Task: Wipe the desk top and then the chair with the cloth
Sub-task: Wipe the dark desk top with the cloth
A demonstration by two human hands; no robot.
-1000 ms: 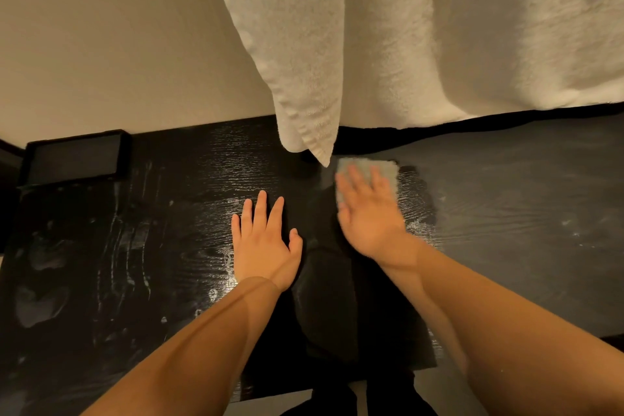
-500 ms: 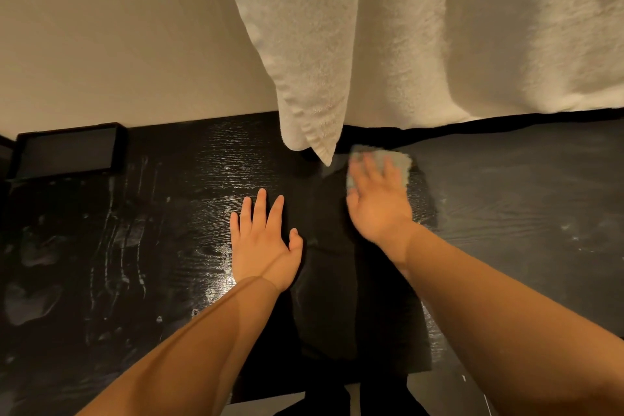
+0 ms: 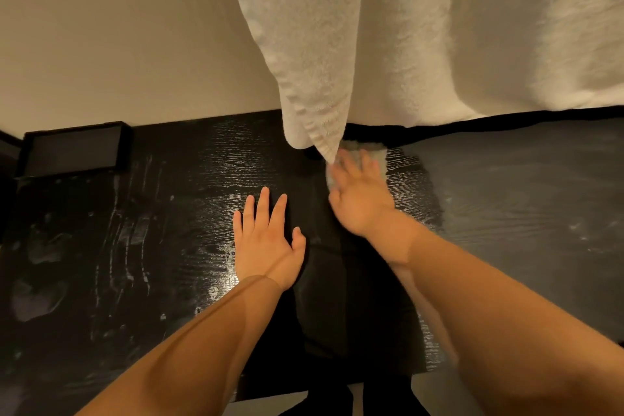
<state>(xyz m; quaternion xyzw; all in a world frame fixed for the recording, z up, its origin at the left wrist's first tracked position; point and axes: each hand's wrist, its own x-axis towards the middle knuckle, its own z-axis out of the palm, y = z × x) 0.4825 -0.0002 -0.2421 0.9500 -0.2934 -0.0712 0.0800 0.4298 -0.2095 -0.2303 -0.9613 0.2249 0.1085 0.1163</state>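
Since a second ago the right hand (image 3: 363, 194) has pushed the cloth (image 3: 376, 150) farther from the body, so that both now lie close to the far edge of the desk top (image 3: 169, 213), about midway along it, where before they sat a little nearer the middle. Its fingers are straight and spread, pressing flat on the pale cloth, which shows only as a blurred strip beyond the fingertips and beside the hand. The left hand (image 3: 266, 243) has kept its place near the middle of the desk top, palm down, fingers straight and slightly apart, holding nothing. A white towel (image 3: 314, 44) hangs from above, its pointed corner just over the right hand's fingertips. Near the far left corner stands a shallow black tray (image 3: 72, 149) against the wall. Glossy wet streaks mark the left half of the black wood, while the right half looks duller and greyer.
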